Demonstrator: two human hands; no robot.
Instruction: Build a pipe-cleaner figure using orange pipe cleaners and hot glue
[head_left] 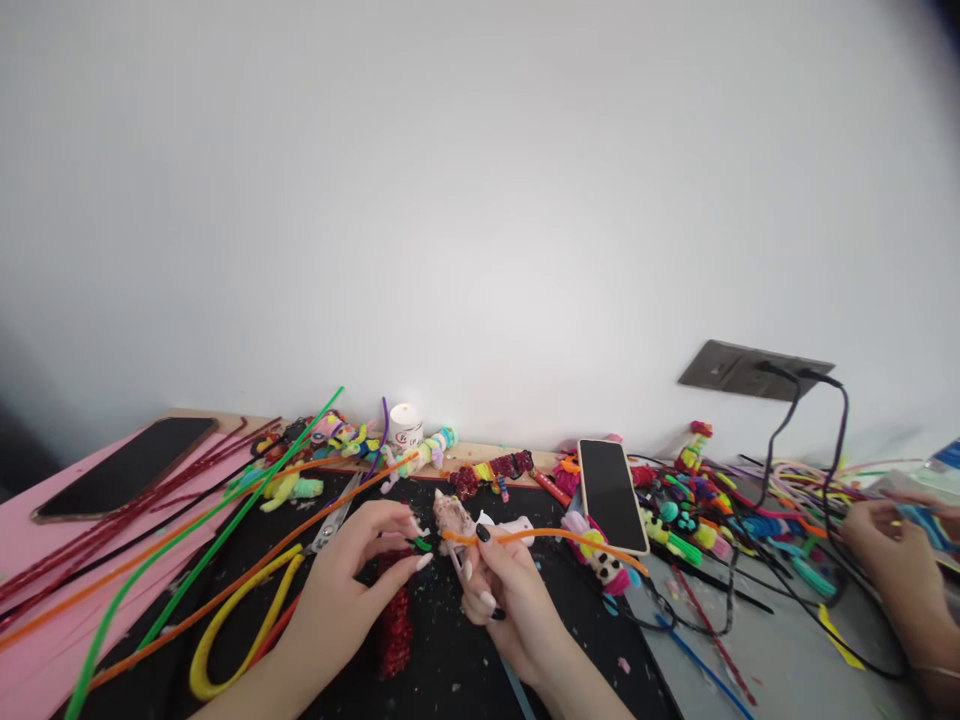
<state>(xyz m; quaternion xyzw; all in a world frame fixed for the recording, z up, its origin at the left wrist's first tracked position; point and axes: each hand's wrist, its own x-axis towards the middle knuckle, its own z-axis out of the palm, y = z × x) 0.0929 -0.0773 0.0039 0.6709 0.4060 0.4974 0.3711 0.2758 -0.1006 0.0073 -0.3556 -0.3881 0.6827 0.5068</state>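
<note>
My left hand (360,575) is closed in a pinch near the middle of the black mat (457,680), with a small green piece (422,545) at its fingertips. Just to its right, my right hand (502,590) grips an orange pipe cleaner (570,536), which runs out rightward. A pale, pinkish figure (452,515) and a white item (517,526) show by the right fingers; how they are held is partly hidden. Red tinsel (395,625) lies below my left hand. Scissors (330,525) rest left of it.
Long green (225,530) and orange pipe cleaners cross the left side beside a dark phone (127,468). Another phone (611,495), small fuzzy figures and black cables (846,440) lie right of centre. Another person's hand (896,560) is at far right.
</note>
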